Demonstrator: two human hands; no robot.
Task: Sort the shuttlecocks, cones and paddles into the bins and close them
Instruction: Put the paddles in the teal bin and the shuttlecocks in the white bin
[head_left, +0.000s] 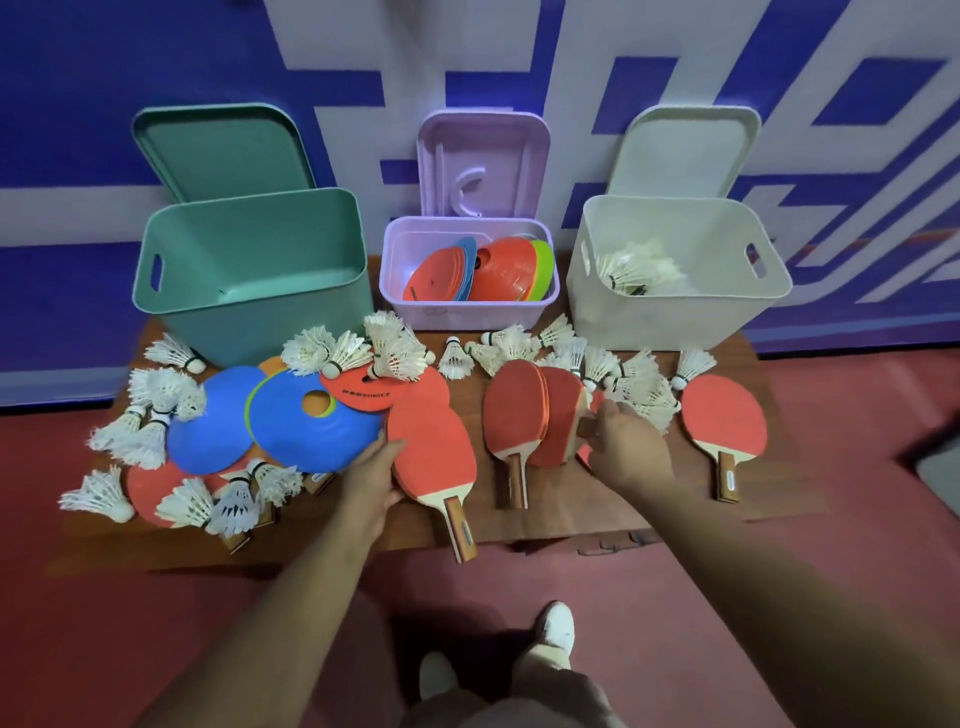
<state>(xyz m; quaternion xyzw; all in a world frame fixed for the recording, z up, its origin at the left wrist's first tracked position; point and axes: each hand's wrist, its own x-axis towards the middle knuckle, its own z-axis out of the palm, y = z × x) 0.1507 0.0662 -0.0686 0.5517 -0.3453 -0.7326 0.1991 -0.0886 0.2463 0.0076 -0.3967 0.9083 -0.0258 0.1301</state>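
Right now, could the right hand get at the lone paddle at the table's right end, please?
Probably yes: the lone paddle lies face-up, handle free, just beyond the right hand, which first must release the stacked paddles it holds.

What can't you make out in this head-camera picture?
All head view:
- Floor of the green bin: hidden by its front wall.
- Count of shuttlecocks in the white bin: pale blur against pale walls.
- Right hand fingertips: behind the hand itself, so its grip on the middle paddle is unclear.
- Far-left paddle: mostly covered by more shuttlecocks.
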